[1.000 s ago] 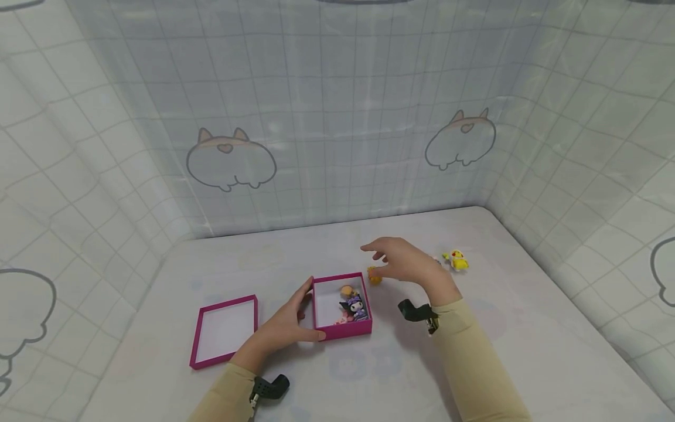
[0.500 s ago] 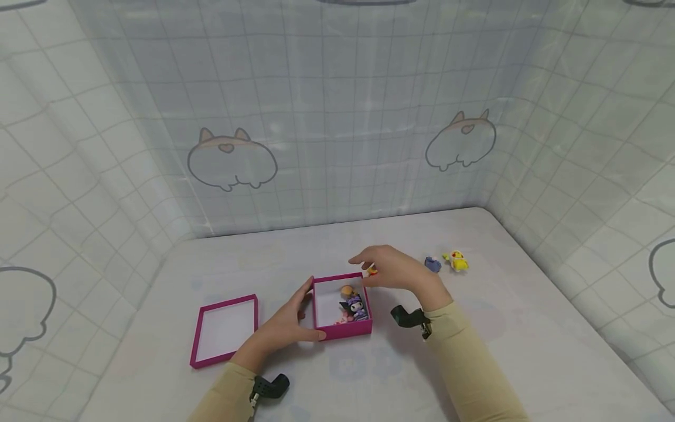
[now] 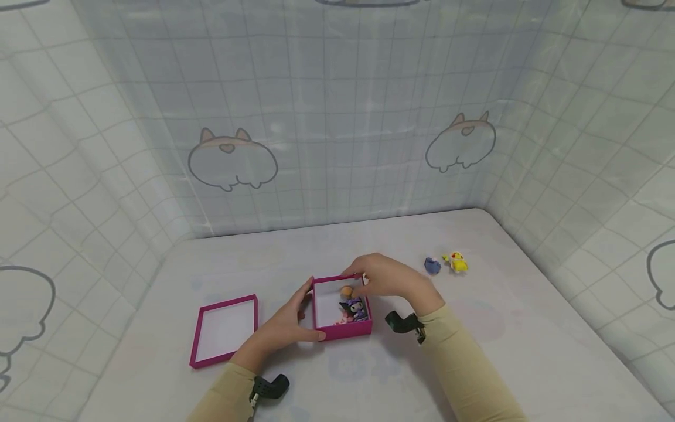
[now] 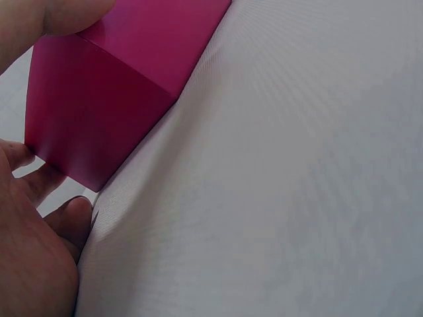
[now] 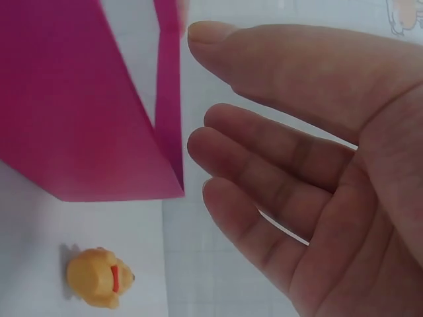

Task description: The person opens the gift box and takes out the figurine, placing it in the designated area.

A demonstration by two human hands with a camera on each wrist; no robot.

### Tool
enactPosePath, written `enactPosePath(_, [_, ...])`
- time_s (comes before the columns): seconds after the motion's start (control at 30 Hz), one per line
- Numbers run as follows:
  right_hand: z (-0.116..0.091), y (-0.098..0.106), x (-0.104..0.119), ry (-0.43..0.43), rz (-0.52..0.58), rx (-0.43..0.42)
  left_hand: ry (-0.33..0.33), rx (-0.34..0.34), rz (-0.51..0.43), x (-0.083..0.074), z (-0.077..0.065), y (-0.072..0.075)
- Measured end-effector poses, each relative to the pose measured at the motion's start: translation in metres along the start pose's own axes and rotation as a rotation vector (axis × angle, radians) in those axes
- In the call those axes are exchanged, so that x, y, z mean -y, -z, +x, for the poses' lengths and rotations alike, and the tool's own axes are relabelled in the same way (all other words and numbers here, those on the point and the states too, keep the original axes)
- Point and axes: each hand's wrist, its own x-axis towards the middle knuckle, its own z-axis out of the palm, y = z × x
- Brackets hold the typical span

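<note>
My left hand (image 3: 285,325) grips the left side of a small magenta open-topped box (image 3: 345,332), its thumb at the near corner and its fingers along the far left side. Inside the box lie a black-and-purple figurine (image 3: 355,308), a pink figurine (image 3: 343,318) and a round orange piece (image 3: 346,291). Over the box's far right corner hovers my right hand (image 3: 394,275), fingers loosely bent, nothing visible between them. In the right wrist view a yellow figurine with a red band (image 5: 96,277) rests on the table beside the box; the hand hides it in the head view.
A magenta-rimmed box lid (image 3: 228,304) lies upturned at the left, partly behind the left hand. To the right sit a small blue figurine (image 3: 432,265) and a yellow-and-white figurine (image 3: 456,262). A grid-patterned curtain (image 3: 337,129) stands around the white table (image 3: 506,328).
My right hand has moved left and slightly down to the box's far right corner, uncovering the blue figurine and covering the yellow one beside the box. The left hand and box stay put.
</note>
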Motion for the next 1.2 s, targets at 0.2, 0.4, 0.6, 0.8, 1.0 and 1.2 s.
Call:
enactPosePath(0.2, [0.002, -0.008, 0.002, 0.015, -0.017, 0.052, 0.003, -0.004, 0.014, -0.002, -0.002, 0.001])
enactPosePath(0.4, [0.002, -0.011, 0.007, 0.037, -0.038, 0.078, 0.006, -0.002, 0.010, -0.003, -0.001, 0.002])
enactPosePath(0.6, [0.002, -0.014, 0.011, 0.038, -0.114, 0.103, 0.008, 0.000, -0.016, -0.005, -0.002, 0.002])
enactPosePath(0.8, [0.004, -0.020, 0.009, 0.055, -0.184, 0.127, -0.004, 0.000, -0.021, -0.006, -0.003, 0.003])
enactPosePath(1.0, [0.003, -0.021, 0.013, 0.084, -0.219, 0.151, -0.001, -0.004, -0.023, -0.003, -0.001, 0.002])
enactPosePath(1.2, [0.006, -0.023, 0.015, 0.107, -0.273, 0.184, -0.005, -0.010, -0.021, -0.004, -0.002, 0.002])
